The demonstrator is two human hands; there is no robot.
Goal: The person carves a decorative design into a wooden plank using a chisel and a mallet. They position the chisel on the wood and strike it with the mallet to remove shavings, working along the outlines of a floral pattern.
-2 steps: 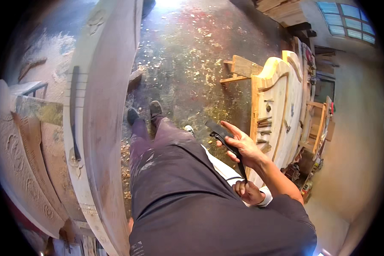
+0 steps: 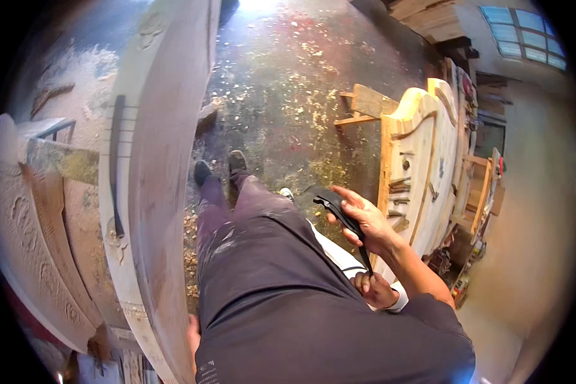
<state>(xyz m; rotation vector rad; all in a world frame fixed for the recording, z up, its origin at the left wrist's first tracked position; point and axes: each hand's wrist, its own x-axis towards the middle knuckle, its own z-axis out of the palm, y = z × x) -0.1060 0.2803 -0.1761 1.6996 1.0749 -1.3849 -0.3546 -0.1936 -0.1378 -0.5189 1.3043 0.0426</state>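
My right hand (image 2: 365, 227) is closed round a black elongated object (image 2: 323, 198), which has a wider upper end and a thin strap-like tail running down. Another person's hand (image 2: 374, 288), with a white cuff, pinches the lower end of that tail just below my hand. My left hand (image 2: 193, 336) shows only partly at my left side, beside a long pale wooden board (image 2: 160, 128) with a dark slot; its fingers are mostly hidden by my body.
Carved wooden panels (image 2: 41, 237) stand at far left. At right are pale headboard-like pieces (image 2: 422, 173) with tools on them and a wooden stand (image 2: 371, 102). A co-worker's white-clad leg (image 2: 333, 253) is behind my right arm. Chips litter the floor (image 2: 281, 96).
The view has shifted slightly, so the scene sits a little differently. More of my left hand shows at my side. The grip on the black object looks much the same.
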